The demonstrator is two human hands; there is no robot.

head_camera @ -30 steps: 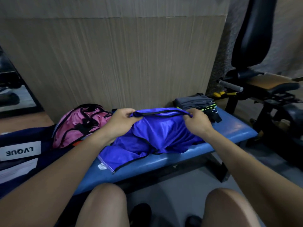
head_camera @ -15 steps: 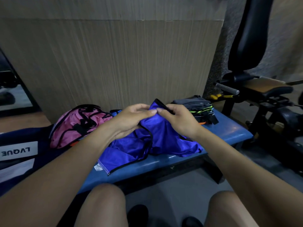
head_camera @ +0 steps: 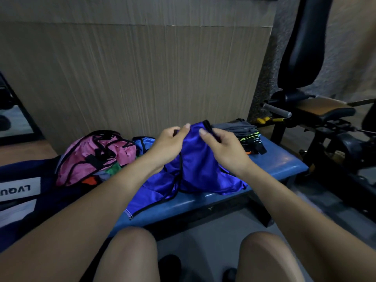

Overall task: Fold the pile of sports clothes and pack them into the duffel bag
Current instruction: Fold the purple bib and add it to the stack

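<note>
A shiny, satin-like blue garment [head_camera: 200, 171] with thin black piping is lying bunched on the padded blue bench [head_camera: 278, 162], its top edge lifted off the cushion. The left hand [head_camera: 168, 146] is pinching that raised edge between thumb and curled fingers, and the right hand [head_camera: 222, 149] is pinching it just beside, at the black-trimmed band; the two hands are sitting close together, nearly touching. The cloth is draping in soft folds from the hands, one flat corner trailing toward the bench's front edge. To the left, a crumpled pile of pink clothes [head_camera: 97, 157] with black cords is resting on the bench, bits of green and orange fabric showing under it. Further left a dark navy duffel bag [head_camera: 26, 202] with white panels is lying. Behind the right hand, a neat stack of folded grey clothes [head_camera: 239, 129] with neon-green trim is sitting. A black padded exercise machine [head_camera: 305, 64] is standing beyond the bench's right end
</note>
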